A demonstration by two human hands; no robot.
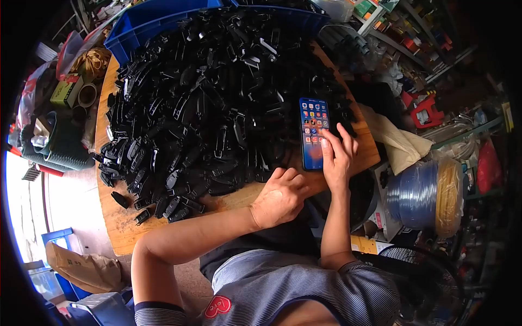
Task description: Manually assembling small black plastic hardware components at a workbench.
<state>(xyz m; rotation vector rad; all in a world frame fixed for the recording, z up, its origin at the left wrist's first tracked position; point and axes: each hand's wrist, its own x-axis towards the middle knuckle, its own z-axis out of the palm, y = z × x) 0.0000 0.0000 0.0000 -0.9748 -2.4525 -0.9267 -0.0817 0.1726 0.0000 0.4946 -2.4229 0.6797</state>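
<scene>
Head view: black parts [187,103] are lying heaped across the wooden surface [120,231]. Left hand [280,198] is resting at the near edge, its fingers curling together; whether they are enclosing anything cannot be told. Phone [311,155] is lying face up, right of the heap. Right hand [338,157] is overlapping the phone's right side, fingers spreading apart; screen contact cannot be confirmed.

Cluttered workshop, evidently: small black parts [217,98] heaped over a wooden table [125,229], blue bin [155,20] behind, film-wrapped coil [416,195] and packed shelving [374,19] at right.
</scene>
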